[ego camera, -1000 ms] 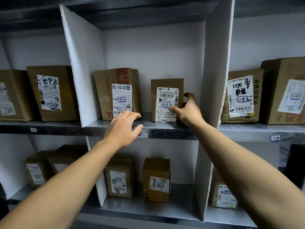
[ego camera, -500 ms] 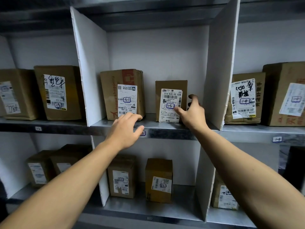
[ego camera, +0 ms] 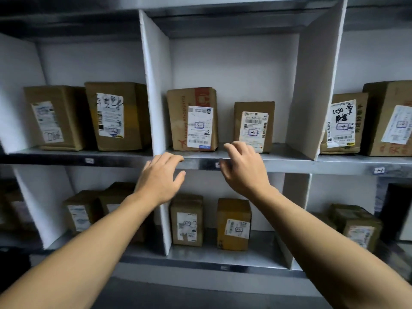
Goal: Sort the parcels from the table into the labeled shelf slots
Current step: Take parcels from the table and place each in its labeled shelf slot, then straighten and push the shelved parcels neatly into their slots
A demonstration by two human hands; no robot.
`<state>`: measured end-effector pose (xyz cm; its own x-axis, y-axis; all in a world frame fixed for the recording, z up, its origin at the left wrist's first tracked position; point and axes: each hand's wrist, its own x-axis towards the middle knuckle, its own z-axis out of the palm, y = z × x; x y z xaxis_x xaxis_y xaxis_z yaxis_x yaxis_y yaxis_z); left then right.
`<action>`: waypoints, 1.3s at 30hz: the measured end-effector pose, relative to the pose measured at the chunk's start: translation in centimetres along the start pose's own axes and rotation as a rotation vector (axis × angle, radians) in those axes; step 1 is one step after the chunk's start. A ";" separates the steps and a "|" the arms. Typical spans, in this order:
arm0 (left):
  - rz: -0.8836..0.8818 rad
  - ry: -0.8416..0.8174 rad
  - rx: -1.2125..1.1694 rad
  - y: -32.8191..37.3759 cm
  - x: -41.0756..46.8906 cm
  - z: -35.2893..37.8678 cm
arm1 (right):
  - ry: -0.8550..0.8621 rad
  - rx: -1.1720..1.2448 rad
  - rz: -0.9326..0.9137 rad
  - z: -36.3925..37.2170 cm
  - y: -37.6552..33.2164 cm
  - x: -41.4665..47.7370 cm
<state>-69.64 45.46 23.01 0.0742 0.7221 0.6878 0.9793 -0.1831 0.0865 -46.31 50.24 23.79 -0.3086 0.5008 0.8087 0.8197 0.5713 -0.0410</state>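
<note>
Brown cardboard parcel [ego camera: 254, 127] stands upright on the shelf [ego camera: 289, 165] just beyond the right hand [ego camera: 245, 172]. The left hand [ego camera: 160, 179] hovers beside it. Both hands are loosely spread and empty.

I can read only one printed word on my feed: "shopping", in orange letters running up the front of the taller box [ego camera: 191, 119] in the middle slot. Its white shipping label [ego camera: 199, 127] carries barcodes and a blue boxed mark, all too blurred to read. The handwritten label [ego camera: 340, 123] in the right slot bears black characters and digits I cannot make out. The shelf-edge tag [ego camera: 379, 170] is illegible.
</note>
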 end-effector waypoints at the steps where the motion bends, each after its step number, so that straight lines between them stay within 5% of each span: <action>1: -0.009 -0.007 0.024 -1.1 -0.9 -0.8 | -0.038 -0.010 -0.015 0.4 -1.7 -0.1; 7: -0.149 -0.064 0.144 -10.1 -8.5 -7.5 | -0.292 -0.028 -0.091 4.3 -13.3 -0.4; 16: -0.432 -0.097 0.366 -22.8 -20.9 -17.8 | -0.427 0.197 -0.274 10.3 -32.6 0.5; 25: -0.578 -0.103 0.471 -34.0 -24.9 -23.2 | -0.457 0.306 -0.340 16.2 -45.2 5.4; 39: -0.513 0.005 0.515 -55.8 -16.7 -26.2 | -0.271 0.335 -0.399 27.5 -59.9 21.8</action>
<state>-130.48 26.16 25.53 -0.4176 0.6293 0.6554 0.8551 0.5161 0.0493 -115.41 44.83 27.75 -0.7105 0.3285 0.6224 0.4317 0.9019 0.0168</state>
